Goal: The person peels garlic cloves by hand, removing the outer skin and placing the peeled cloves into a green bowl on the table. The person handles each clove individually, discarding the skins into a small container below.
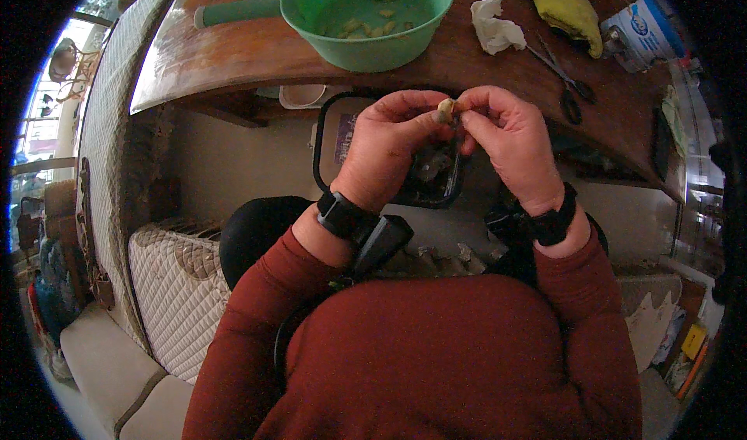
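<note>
My left hand (382, 145) pinches a small pale-yellow piece (446, 107), possibly a garlic clove, between thumb and fingers. At its right end, the thumb and fingertips of my right hand (513, 139) close on the same piece; the exact contact is partly hidden. Both hands are over a black-rimmed bin (318, 163), just off the near edge of the wooden table (233, 60). Something clear and crumpled (435, 166) shows inside the bin. Beyond my hands, a green plastic basin with a handle (373, 55) stands on the table, with several similar pale pieces (370, 30) in it.
Right of the basin lie a crumpled white tissue (496, 28), dark-handled scissors (563, 78) and a yellow cloth (563, 8). A white tub with a blue rim (645, 34) is farther right. Under the tabletop, a white container (302, 95) rests on a shelf.
</note>
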Available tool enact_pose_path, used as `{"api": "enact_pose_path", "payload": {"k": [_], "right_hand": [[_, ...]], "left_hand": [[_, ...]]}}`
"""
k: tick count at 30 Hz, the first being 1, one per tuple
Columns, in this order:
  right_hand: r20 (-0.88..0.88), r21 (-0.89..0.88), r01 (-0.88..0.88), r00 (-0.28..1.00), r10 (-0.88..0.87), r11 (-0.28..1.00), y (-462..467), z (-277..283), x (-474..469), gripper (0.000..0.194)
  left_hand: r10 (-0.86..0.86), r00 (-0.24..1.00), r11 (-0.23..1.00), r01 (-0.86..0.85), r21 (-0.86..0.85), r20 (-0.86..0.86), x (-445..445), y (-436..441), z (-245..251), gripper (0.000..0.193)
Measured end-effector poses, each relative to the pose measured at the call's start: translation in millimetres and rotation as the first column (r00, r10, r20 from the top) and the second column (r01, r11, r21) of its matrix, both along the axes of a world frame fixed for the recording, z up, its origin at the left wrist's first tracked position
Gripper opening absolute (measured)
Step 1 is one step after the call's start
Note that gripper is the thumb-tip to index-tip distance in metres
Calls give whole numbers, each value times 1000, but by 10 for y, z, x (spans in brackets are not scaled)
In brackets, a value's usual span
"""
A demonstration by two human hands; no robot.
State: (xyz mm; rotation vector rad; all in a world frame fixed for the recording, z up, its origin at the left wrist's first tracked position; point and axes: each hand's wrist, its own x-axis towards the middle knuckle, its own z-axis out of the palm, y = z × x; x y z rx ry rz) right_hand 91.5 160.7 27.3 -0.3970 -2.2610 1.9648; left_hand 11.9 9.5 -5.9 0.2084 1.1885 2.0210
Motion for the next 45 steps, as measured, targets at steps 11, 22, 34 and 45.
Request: {"api": "enact_pose_path", "payload": {"k": [11, 22, 34, 45], "right_hand": [[-31, -48, 23, 999, -25, 999, -20, -6, -18, 14], [-80, 206, 47, 996, -31, 977, -50, 9, -4, 6], [18, -128, 4, 1000, -2, 992, -44, 43, 8, 7], [16, -279, -77, 996, 85, 957, -6, 59, 7, 6]], "left_hand": [[-5, 983, 991, -19, -134, -181, 38, -11, 81, 22], [-15, 999, 999, 13, -42, -45, 35, 2, 52, 21], [-95, 964, 967, 30, 253, 250, 29, -29, -1, 20], [-177, 947, 924, 66, 378, 268, 28, -38, -21, 23]]}}
